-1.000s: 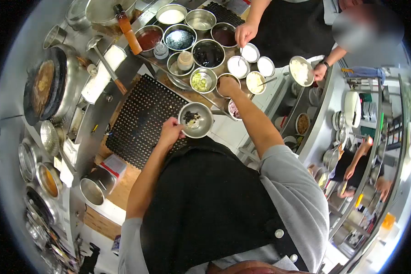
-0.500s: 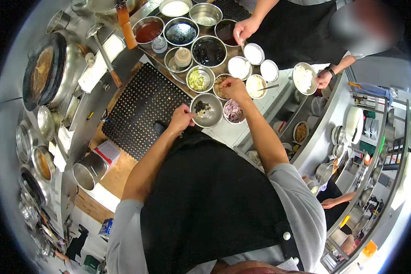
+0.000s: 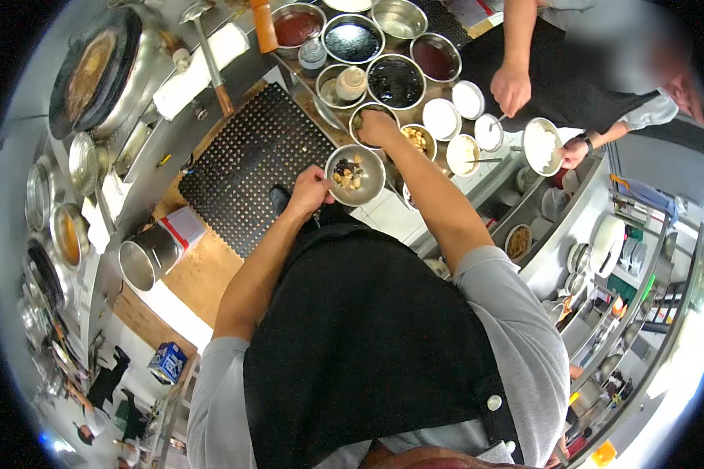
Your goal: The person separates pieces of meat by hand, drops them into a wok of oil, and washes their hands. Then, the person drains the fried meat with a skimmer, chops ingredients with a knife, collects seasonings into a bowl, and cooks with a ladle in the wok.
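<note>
My left hand [image 3: 313, 190] pinches the rim of a small metal bowl [image 3: 377, 187], tilted towards me. In it lie dark bits [image 3: 346, 169] and several pale yellow pieces [image 3: 355, 181] that look like peanuts or garlic. My right hand [image 3: 378, 129] reaches down into a metal bowl [image 3: 353, 131] of chopped green pieces; its fingers are hidden inside. Just right of that hand is a bowl of pale nut-like pieces [image 3: 416, 140]. My right forearm mostly covers a bowl of sliced purple onion [image 3: 407, 197].
Sauce bowls [image 3: 396, 81] and squeeze bottles [image 3: 352, 83] crowd the counter beyond my hands. Across from me, a co-worker's hand [image 3: 511, 90] holds a spoon over white-filled bowls [image 3: 489, 134]; the other holds a white-filled bowl [image 3: 541, 147]. A wok [image 3: 94, 70] stands left. A black perforated mat [image 3: 250, 168] covers the floor.
My right hand has moved left from the nut-like pieces into the green pieces' bowl. More pale pieces lie in the held bowl. The co-worker's spoon hand has lifted away from the white bowl.
</note>
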A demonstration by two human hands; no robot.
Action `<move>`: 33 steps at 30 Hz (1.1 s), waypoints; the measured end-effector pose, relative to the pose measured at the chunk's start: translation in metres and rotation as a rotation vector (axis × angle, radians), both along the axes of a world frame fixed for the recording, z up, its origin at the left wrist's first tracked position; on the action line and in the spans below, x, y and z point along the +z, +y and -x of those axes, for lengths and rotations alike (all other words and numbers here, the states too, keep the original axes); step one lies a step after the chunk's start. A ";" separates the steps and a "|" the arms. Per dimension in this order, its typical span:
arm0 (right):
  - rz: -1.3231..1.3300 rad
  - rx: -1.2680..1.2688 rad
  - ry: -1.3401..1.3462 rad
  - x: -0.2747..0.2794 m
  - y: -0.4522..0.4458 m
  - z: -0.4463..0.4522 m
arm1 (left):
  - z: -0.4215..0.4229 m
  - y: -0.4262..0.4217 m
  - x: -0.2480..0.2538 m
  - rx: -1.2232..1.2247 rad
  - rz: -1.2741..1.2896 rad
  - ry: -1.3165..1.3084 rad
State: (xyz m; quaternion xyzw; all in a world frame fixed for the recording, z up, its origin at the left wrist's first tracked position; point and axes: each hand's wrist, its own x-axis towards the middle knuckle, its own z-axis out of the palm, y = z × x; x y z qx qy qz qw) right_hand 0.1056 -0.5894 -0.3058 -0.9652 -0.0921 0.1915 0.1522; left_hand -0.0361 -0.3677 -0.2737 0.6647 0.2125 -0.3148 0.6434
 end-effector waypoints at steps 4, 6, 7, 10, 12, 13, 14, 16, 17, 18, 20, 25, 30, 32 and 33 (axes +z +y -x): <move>-0.091 -0.130 0.153 -0.029 0.002 -0.008 | -0.003 0.003 0.005 0.006 -0.033 -0.045; -0.062 -0.092 0.055 -0.031 0.001 -0.007 | -0.003 0.001 -0.003 0.015 -0.027 -0.057; -0.035 -0.052 -0.045 -0.033 0.001 -0.007 | -0.004 0.002 -0.006 0.013 -0.026 -0.059; 0.000 -0.057 -0.075 -0.004 0.001 -0.005 | -0.004 0.006 -0.009 -0.010 0.017 -0.020; -0.049 -0.100 -0.173 0.008 -0.002 0.000 | -0.006 0.009 -0.006 0.007 0.039 -0.030; -0.046 -0.119 -0.173 0.015 -0.002 0.005 | -0.008 0.012 -0.004 -0.013 0.041 -0.029; -0.132 -0.192 -0.199 0.025 -0.002 0.012 | -0.013 0.015 0.003 -0.051 0.025 -0.025; -0.290 -0.348 -0.207 0.045 0.000 0.031 | -0.018 0.018 0.001 -0.105 0.020 -0.023; -0.283 -0.361 -0.214 0.052 0.005 0.044 | -0.022 0.019 -0.008 -0.095 0.050 0.000; -0.343 -0.407 -0.197 0.055 0.013 0.058 | -0.024 0.021 -0.009 -0.086 0.078 0.024; -0.401 -0.468 -0.195 0.051 0.026 0.079 | -0.028 0.024 -0.006 -0.132 0.075 0.014; -0.527 -0.600 -0.015 0.045 0.035 0.115 | -0.037 0.033 -0.011 -0.213 0.097 -0.009; -0.769 -0.672 0.106 0.039 0.030 0.127 | -0.038 0.041 -0.020 -0.249 0.124 0.031; -0.792 -0.713 0.101 0.048 0.033 0.131 | -0.038 0.042 -0.015 -0.246 0.138 0.021; -0.820 -0.754 0.102 0.058 0.036 0.132 | -0.035 0.044 -0.014 -0.248 0.140 0.014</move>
